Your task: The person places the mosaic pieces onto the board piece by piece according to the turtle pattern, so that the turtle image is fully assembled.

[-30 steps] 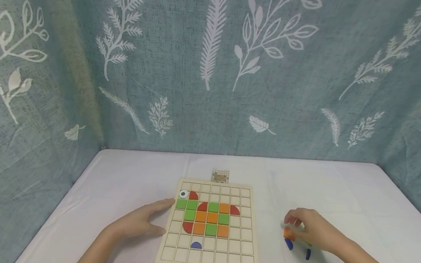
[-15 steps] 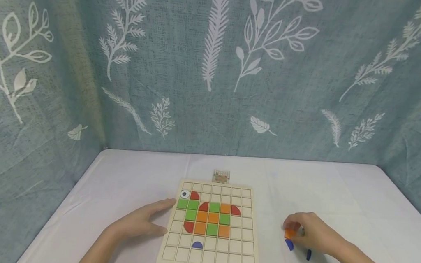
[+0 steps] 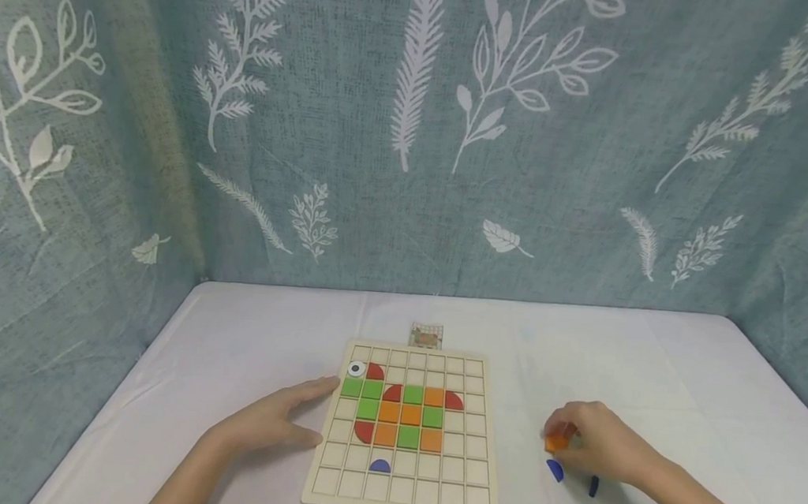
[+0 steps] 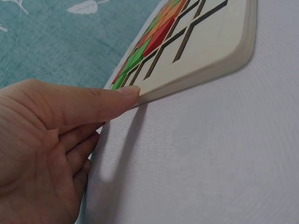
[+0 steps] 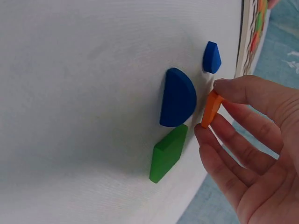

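Observation:
A pale wooden grid board (image 3: 476,498) lies on the table, with green, orange and red tiles, a white eye disc (image 3: 356,368) and a blue half-round tile (image 3: 380,466) in its cells. My left hand (image 3: 276,422) is beside its left edge, fingers extended; in the left wrist view the thumb (image 4: 103,100) lies against the rim. To the right of the board my right hand (image 3: 599,443) pinches an orange tile (image 5: 212,108) between thumb and fingertips. Close by on the cloth are a blue half-round tile (image 5: 178,98), a green tile (image 5: 169,154) and a smaller-looking blue tile (image 5: 212,58).
A small picture card (image 3: 427,336) lies behind the board's far edge. White cloth (image 3: 657,383) covers the table. A blue-green leaf-patterned curtain (image 3: 357,122) encloses the back and sides.
My right fingers have closed on the orange tile, which now sits pinched in them. My left hand has stayed at the board's edge. The head view has shifted slightly.

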The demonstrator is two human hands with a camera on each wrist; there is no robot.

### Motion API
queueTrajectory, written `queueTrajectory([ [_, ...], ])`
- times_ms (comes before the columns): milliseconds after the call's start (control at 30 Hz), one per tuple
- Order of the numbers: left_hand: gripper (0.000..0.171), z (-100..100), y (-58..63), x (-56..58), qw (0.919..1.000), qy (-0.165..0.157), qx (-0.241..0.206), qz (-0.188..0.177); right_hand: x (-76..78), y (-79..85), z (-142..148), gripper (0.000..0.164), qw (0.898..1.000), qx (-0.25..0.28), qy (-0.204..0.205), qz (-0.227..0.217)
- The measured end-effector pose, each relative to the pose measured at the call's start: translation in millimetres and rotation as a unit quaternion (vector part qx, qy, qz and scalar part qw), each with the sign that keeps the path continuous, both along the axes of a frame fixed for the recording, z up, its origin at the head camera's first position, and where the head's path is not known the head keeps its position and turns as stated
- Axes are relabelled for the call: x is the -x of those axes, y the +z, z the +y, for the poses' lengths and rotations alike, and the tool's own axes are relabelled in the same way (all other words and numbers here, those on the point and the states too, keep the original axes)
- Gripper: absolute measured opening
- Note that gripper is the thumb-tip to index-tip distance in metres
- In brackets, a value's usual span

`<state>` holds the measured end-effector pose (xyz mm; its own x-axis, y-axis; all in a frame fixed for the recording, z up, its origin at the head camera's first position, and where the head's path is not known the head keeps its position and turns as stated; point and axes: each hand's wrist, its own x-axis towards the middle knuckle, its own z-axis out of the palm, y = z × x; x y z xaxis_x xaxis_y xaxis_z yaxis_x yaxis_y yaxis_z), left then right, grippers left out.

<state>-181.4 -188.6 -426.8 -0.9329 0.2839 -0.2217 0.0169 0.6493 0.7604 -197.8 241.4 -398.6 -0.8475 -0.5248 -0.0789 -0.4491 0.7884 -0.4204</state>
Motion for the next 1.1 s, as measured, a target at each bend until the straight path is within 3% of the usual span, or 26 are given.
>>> queueTrajectory([
  [433, 0.08, -1, -0.3, 0.3, 1.0, 0.0, -0.004, -0.008, 7.8, 5.4, -9, 0.019, 0.999, 0.019, 0.035, 0.006],
  [733, 0.08, -1, 0.2, 0.7, 1.0, -0.005, -0.003, -0.003, 16.4, 10.9, -45, 0.016, 0.996, 0.045, 0.072, 0.022],
  [1100, 0.08, 0, 0.3, 0.6, 1.0, -0.003, -0.003, -0.004, 25.3, 4.8, -87, 0.02, 0.991, 0.077, 0.107, 0.027],
])
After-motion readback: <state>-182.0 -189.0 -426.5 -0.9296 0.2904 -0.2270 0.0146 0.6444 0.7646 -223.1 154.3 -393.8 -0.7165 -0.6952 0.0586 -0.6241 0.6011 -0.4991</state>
